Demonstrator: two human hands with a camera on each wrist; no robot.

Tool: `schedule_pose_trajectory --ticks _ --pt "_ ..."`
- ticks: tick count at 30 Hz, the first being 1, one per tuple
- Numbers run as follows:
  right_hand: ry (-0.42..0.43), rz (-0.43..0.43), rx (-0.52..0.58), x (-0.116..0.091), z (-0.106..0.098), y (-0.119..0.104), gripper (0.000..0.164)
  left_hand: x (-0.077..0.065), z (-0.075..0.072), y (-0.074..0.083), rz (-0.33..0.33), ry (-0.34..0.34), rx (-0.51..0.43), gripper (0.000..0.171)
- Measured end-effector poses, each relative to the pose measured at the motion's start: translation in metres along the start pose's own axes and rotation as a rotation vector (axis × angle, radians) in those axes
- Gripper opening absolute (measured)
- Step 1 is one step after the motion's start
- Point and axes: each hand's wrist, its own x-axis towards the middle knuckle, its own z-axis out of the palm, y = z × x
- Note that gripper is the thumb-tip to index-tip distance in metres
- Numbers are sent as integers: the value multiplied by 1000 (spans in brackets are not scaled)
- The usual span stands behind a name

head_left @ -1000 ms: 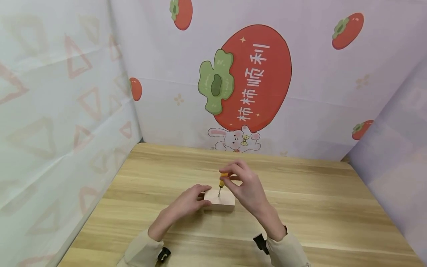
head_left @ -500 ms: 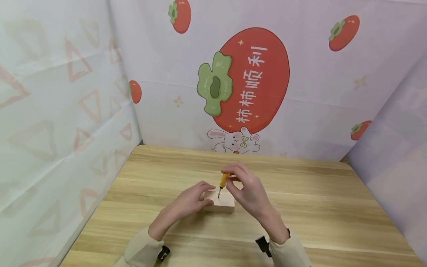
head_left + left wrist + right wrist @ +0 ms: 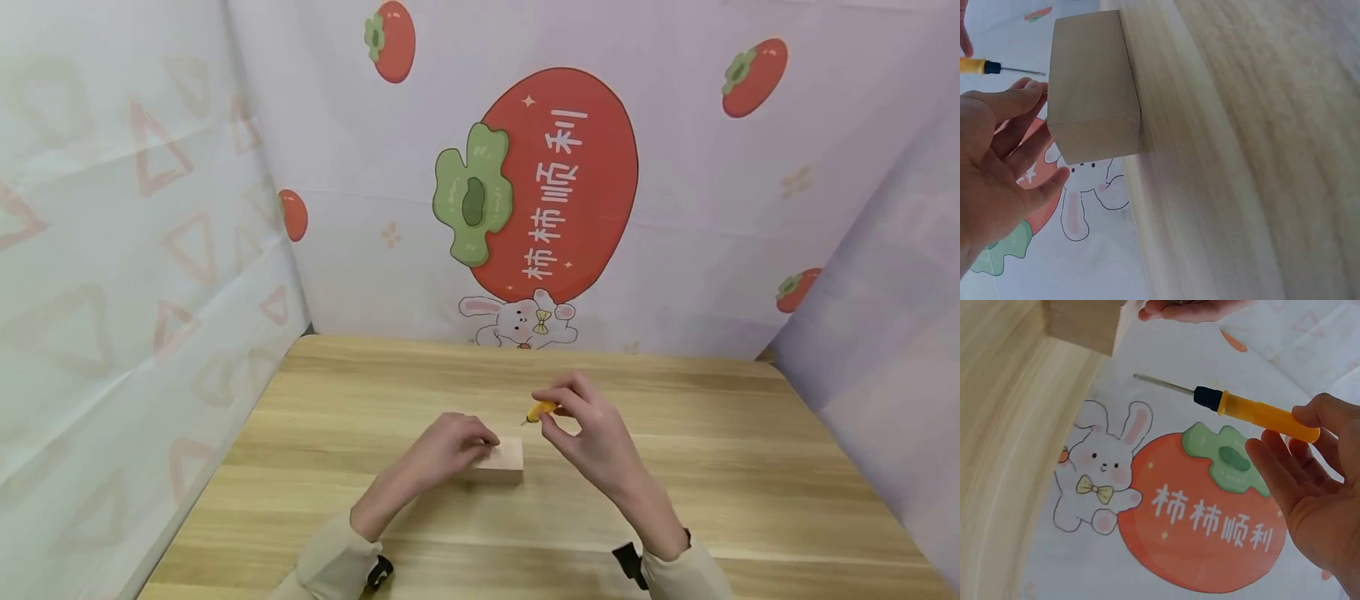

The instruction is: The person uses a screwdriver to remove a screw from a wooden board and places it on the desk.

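Observation:
A pale wooden block (image 3: 508,454) lies on the table. My left hand (image 3: 450,448) is over its left part, thumb and fingertips brought together at the block's upper face. In the left wrist view they pinch a small metal screw (image 3: 1045,92) standing against the block; most of it is hidden by the fingers. My right hand (image 3: 596,429) holds a small screwdriver (image 3: 1266,417) by its yellow handle, between thumb and fingers. Its thin metal shaft points left toward the block, and the tip is clear of the screw and the block.
The wood-grain table (image 3: 675,475) runs back to a cloth backdrop (image 3: 675,275) printed with persimmons and a rabbit. A second cloth sheet (image 3: 202,317) hangs along the left side. Black wrist-worn devices show at both cuffs.
The screwdriver has lifted off the screw and moved right with my right hand, tilting flatter. My left hand has shifted from holding the block's left end to pinching the screw.

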Motion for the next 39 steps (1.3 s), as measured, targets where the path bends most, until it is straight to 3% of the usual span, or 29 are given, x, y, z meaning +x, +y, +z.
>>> schedule_pose_trajectory --ticks 3,6,15,20,24,30,39 --pt "-33 19 -47 -11 0 9 29 -1 2 -1 12 16 19 11" --pt "-84 49 -93 -23 0 15 26 -1 4 -1 -17 35 18 10" --pt "-328 180 -210 -44 1 25 26 4 12 -3 -104 102 31 10" --pt "-526 251 -238 -49 -2 22 17 5 12 -2 -144 91 16 14" --pt "-676 300 -243 -52 -2 20 10 5 12 -3 -135 90 -8 13" --pt "-736 312 -246 -59 3 23 16 4 14 -6 -103 100 -1 11" --pt "-827 344 -170 -68 8 27 18 7 13 -3 -117 135 37 16"
